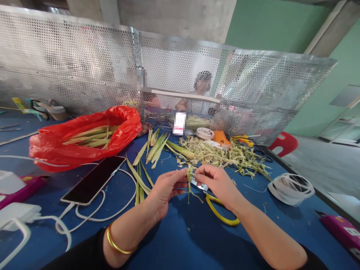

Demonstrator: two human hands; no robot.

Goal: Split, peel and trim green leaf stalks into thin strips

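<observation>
A small knotted piece of pale green leaf strips (190,180), with loose ends dangling, is held upright in front of me over the blue table. My left hand (165,187) pinches it between thumb and fingers from the left. From the other side my right hand (215,183) closes its fingertips at its upper edge. Below the right hand lie scissors with yellow handles (221,219), their metal part partly covered by that hand. Beyond the hands spreads a heap of leaf scraps (236,159). Longer green leaves (157,148) lie left of it.
A red plastic bag (50,150) holds more leaves. Near it are a phone (92,182) and white cables. On the right sit a coil of white strip (291,189) and a purple tool (341,229). A perforated metal screen (180,63) bounds the back, with people behind it.
</observation>
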